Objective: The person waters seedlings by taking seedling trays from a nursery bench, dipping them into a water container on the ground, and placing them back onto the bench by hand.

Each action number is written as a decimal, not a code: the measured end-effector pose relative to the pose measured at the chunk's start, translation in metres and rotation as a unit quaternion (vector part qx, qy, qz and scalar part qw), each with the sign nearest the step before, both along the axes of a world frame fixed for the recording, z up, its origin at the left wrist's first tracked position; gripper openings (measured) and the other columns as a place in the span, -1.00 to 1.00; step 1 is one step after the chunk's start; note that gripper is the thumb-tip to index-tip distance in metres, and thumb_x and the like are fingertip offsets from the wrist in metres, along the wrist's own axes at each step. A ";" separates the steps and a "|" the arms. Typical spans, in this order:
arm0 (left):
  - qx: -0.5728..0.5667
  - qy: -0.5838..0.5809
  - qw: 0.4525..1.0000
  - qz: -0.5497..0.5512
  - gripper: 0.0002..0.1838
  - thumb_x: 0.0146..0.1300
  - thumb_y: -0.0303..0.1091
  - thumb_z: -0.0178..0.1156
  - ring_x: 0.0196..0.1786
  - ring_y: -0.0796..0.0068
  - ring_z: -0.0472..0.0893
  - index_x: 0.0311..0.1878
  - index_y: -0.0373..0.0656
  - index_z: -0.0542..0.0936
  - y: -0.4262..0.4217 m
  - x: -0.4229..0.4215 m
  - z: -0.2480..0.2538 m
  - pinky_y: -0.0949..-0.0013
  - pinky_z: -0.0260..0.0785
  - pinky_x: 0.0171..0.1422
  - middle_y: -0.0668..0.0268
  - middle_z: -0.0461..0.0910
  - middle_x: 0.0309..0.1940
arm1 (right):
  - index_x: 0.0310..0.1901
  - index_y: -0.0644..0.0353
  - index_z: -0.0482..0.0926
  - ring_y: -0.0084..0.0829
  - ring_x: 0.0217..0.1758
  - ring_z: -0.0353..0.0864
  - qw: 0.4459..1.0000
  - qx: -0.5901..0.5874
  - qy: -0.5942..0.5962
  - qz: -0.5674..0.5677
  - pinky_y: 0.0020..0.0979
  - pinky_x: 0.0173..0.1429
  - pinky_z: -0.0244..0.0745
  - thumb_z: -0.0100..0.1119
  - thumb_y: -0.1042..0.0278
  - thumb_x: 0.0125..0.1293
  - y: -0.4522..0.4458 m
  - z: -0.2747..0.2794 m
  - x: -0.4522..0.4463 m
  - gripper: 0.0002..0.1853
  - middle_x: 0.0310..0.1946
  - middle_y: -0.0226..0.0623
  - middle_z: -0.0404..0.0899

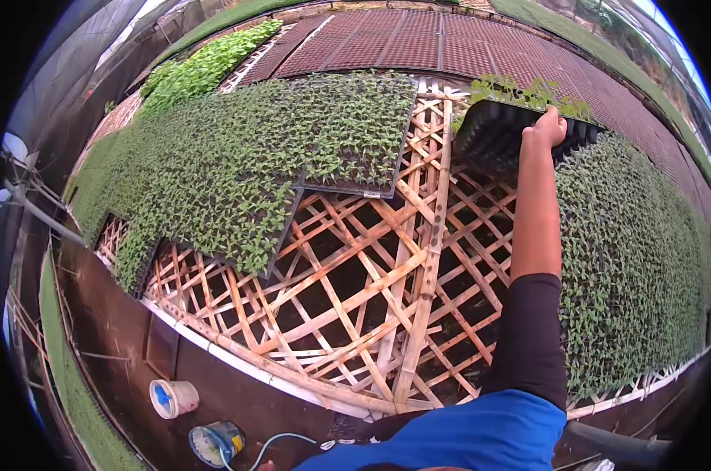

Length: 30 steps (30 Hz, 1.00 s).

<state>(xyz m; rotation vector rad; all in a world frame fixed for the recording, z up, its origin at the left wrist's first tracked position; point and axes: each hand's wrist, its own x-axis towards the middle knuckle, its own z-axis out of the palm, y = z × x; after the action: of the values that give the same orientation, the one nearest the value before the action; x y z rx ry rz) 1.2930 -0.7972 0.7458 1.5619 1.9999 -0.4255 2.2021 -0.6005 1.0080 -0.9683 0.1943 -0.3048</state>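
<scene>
My right hand (548, 127) reaches far forward with the arm stretched out. Its fingers are closed on the near rim of a black seedling tray (493, 129), which is tilted so that its ribbed underside faces me. Light green seedlings (528, 93) stick up along the tray's far side. Beneath the tray lies a bamboo lattice bench (418, 271), and beside it on the right spreads a dense block of seedling trays (630, 275). Of my left hand, only a small patch of skin (267, 465) shows at the bottom edge, near a thin hose; its fingers are hidden.
More seedling trays (347, 141) cover the bench to the left, one with its corner over bare lattice. Reddish-brown trays (402, 43) fill the far side. On the ground below stand a white bucket (184, 398) and a dark bucket (228, 439) with a hose (281, 436).
</scene>
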 end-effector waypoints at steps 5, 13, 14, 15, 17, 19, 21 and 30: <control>-0.021 0.056 0.988 -0.142 -0.71 0.14 -0.19 -0.06 -0.40 0.24 0.50 -0.49 -0.23 0.44 -0.049 -0.064 -0.046 0.23 0.30 -0.32 0.13 0.47 -0.51 | -0.53 0.15 0.24 -0.54 -0.63 0.14 0.999 0.040 -0.024 0.021 -0.44 -0.64 0.04 0.10 0.43 -0.09 0.001 0.035 0.005 -0.80 -0.63 -0.46 0.21; 0.145 -0.129 0.973 0.128 -0.53 0.18 0.00 -0.11 -0.60 0.45 0.42 -0.58 -0.24 0.42 -0.073 -0.042 -0.039 0.36 0.22 -0.48 0.28 0.39 -0.74 | -0.59 0.24 0.27 -0.54 -0.55 0.16 0.995 0.043 -0.094 0.006 -0.40 -0.49 0.14 0.10 0.48 -0.09 0.001 0.118 -0.047 -0.83 -0.59 -0.43 0.28; 0.064 -0.138 0.972 0.177 -0.53 0.13 0.06 -0.07 -0.24 0.14 0.50 -0.35 -0.24 0.51 -0.060 -0.030 -0.024 0.24 0.28 -0.14 0.05 0.51 -0.40 | -0.61 0.25 0.28 -0.53 -0.54 0.18 0.993 0.042 -0.114 0.011 -0.41 -0.48 0.16 0.11 0.48 -0.10 0.000 0.133 -0.062 -0.82 -0.59 -0.43 0.29; 0.080 -0.155 0.967 0.183 -0.52 0.12 0.06 -0.07 -0.24 0.13 0.50 -0.32 -0.24 0.51 -0.052 -0.012 -0.006 0.25 0.28 -0.13 0.05 0.51 -0.39 | -0.63 0.23 0.27 -0.53 -0.55 0.18 0.990 0.049 -0.134 0.009 -0.40 -0.48 0.16 0.13 0.48 -0.10 0.001 0.149 -0.080 -0.80 -0.61 -0.43 0.28; 0.106 -0.185 0.966 0.149 -0.54 0.13 0.03 -0.08 -0.20 0.14 0.49 -0.28 -0.25 0.50 -0.029 0.016 0.026 0.26 0.28 -0.11 0.05 0.51 -0.35 | -0.65 0.18 0.24 -0.59 -0.66 0.14 0.978 0.045 -0.198 0.049 -0.45 -0.61 0.12 0.19 0.47 -0.10 0.002 0.174 -0.087 -0.74 -0.69 -0.48 0.23; 0.117 -0.229 0.956 0.143 -0.54 0.13 0.01 -0.06 -0.17 0.15 0.49 -0.25 -0.25 0.51 -0.008 0.030 0.038 0.28 0.28 -0.10 0.06 0.51 -0.31 | -0.62 0.19 0.28 -0.54 -0.67 0.29 0.966 0.045 -0.223 0.124 -0.47 -0.62 0.28 0.21 0.45 -0.08 -0.002 0.211 -0.128 -0.76 -0.67 -0.42 0.32; 0.139 -0.271 0.943 0.131 -0.57 0.11 0.00 -0.03 -0.19 0.17 0.49 -0.25 -0.22 0.51 0.015 0.044 0.047 0.28 0.28 -0.08 0.09 0.52 -0.31 | -0.44 0.25 0.39 -0.43 -0.56 0.43 0.940 0.034 -0.267 0.209 -0.40 -0.53 0.38 0.21 0.44 -0.05 -0.012 0.244 -0.164 -0.82 -0.51 -0.31 0.43; -0.098 -0.643 0.741 0.167 -0.63 0.18 -0.01 -0.08 -0.25 0.59 0.43 -0.09 -0.04 0.42 0.079 0.083 0.029 0.49 0.20 -0.24 0.42 0.45 -0.20 | -0.41 0.39 0.47 -0.34 -0.44 0.46 0.800 0.014 -0.344 0.492 -0.43 -0.37 0.40 0.06 0.36 -0.01 -0.138 0.361 -0.464 -0.78 -0.45 -0.15 0.48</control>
<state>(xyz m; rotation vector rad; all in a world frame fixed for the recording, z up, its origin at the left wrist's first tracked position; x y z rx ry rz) 1.3762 -0.7177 0.7751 0.8274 0.9847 0.5002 1.7377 -0.7383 1.3693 -0.7579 -0.9647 0.3283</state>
